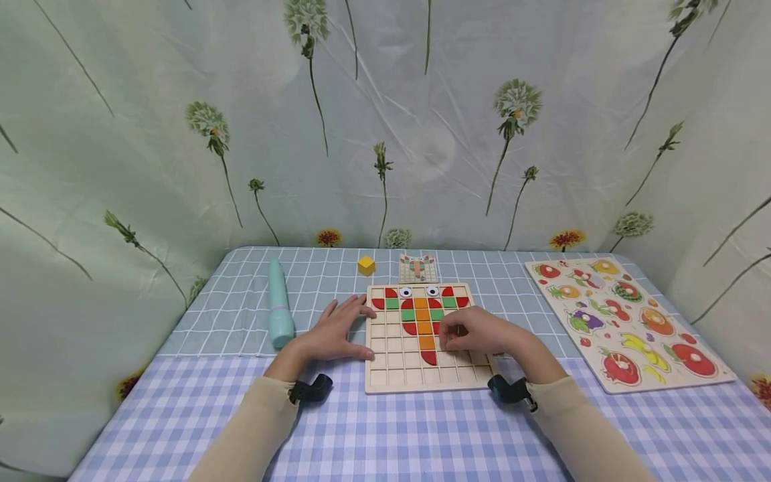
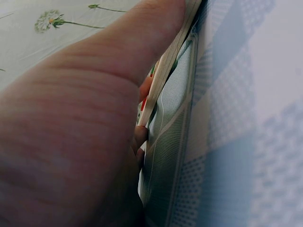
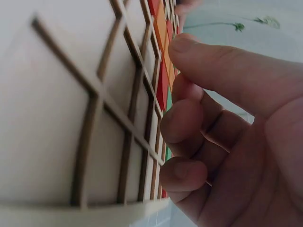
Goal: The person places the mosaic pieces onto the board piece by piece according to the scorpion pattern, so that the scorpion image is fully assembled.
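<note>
A wooden grid board point(image 1: 394, 371) lies in front of me, with red, green and orange tiles and two round eye pieces set in its upper squares. My left hand point(image 1: 337, 331) is at the board's left side, fingers spread and thumb on the edge. In the left wrist view, the thumb point(image 2: 142, 35) reaches along the board's rim. My right hand point(image 1: 476, 329) is over the board's right half, fingers bent and tips near the orange column point(image 1: 426, 343). In the right wrist view its thumb point(image 3: 208, 56) and index finger come close together; whether they pinch a tile is hidden.
Behind the board lie a small card point(image 1: 419, 269) with a similar pattern and a yellow block point(image 1: 366, 266). A tapered teal cylinder point(image 1: 279, 304) lies on the left, and a fruit puzzle board point(image 1: 608, 321) on the right. Checked cloths point(image 1: 337, 435) cover the table.
</note>
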`<state>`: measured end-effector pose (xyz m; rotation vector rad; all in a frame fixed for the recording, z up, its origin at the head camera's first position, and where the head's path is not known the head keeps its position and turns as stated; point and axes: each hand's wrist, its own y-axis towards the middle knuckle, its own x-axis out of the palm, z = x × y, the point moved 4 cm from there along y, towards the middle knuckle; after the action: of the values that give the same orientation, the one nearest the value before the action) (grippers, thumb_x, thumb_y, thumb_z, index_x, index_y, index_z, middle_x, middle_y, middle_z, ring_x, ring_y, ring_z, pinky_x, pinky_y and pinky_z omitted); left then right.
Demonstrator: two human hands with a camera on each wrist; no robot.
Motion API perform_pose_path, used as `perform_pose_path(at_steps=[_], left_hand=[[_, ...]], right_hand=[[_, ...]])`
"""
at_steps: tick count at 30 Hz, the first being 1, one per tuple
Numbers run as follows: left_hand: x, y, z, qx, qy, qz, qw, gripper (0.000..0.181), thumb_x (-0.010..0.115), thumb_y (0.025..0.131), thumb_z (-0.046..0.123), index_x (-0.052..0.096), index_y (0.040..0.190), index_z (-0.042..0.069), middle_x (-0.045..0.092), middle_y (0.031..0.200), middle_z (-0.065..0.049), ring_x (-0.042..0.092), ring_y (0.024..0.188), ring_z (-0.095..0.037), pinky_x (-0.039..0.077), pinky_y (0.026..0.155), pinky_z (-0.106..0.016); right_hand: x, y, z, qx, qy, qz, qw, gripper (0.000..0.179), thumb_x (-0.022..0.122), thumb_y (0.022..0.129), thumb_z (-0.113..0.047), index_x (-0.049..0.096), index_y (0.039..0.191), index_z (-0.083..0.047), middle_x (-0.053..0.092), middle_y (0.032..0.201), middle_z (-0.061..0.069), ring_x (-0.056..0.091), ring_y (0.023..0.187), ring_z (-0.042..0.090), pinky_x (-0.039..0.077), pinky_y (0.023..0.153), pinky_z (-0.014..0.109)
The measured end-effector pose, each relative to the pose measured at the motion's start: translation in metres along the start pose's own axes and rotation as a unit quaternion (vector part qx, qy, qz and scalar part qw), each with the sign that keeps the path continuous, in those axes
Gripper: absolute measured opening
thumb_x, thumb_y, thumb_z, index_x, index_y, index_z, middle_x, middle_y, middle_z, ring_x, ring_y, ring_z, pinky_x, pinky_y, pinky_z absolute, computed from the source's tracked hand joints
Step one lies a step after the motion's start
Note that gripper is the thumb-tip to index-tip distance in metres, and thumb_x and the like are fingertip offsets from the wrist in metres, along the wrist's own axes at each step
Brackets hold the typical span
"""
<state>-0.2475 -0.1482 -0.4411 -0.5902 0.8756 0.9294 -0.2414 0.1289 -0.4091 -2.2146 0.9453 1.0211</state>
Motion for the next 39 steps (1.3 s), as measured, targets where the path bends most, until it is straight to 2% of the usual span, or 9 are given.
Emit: perform_pose_path(at_steps=[10,23,29,39], left_hand=[[0.001,0.0,-0.001,-0.004,0.003,-0.002,1.0,0.075,0.082,0.075,0.056,0.05,0.134,0.023,0.018,0.168,-0.011,0.009,0.157,-0.033,-0.003,0.124,-0.062],[0.001,0.0,-0.001,-0.011,0.004,-0.003,0.9999,0.075,0.082,0.074,0.056,0.05,0.133,0.024,0.018,0.169,-0.01,0.009,0.158,-0.032,-0.003,0.125,-0.061],[0.002,0.0,-0.001,-0.013,0.004,-0.004,0.9999,0.075,0.082,0.074,0.056,0.05,0.134,0.024,0.017,0.169,-0.009,0.009,0.158,-0.031,-0.003,0.125,-0.061],[0.001,0.0,-0.001,-0.007,0.005,-0.001,1.0,0.075,0.082,0.075,0.055,0.05,0.134,0.024,0.018,0.168,-0.011,0.01,0.157,-0.033,-0.002,0.124,-0.062]], right_hand=[[-0.018,-0.009,0.019,0.036,0.014,0.014,0.9992,0.005,0.069,0.089,-0.009,0.067,0.09,-0.013,0.054,0.075,-0.004,0.053,0.074,0.014,0.044,0.064,0.024],[-0.037,-0.026,0.049,0.084,0.056,0.012,0.9949,0.012,0.068,0.087,-0.004,0.065,0.098,-0.009,0.054,0.078,0.0,0.053,0.071,0.016,0.045,0.06,0.026],[-0.039,-0.029,0.06,0.091,0.051,0.011,0.9945,0.015,0.07,0.086,-0.005,0.066,0.1,-0.01,0.056,0.078,0.001,0.056,0.075,0.016,0.045,0.066,0.028],[-0.043,-0.039,0.073,0.084,0.04,-0.013,0.9956,0.018,0.076,0.083,-0.007,0.067,0.097,-0.011,0.054,0.078,0.001,0.052,0.079,0.017,0.042,0.069,0.028]])
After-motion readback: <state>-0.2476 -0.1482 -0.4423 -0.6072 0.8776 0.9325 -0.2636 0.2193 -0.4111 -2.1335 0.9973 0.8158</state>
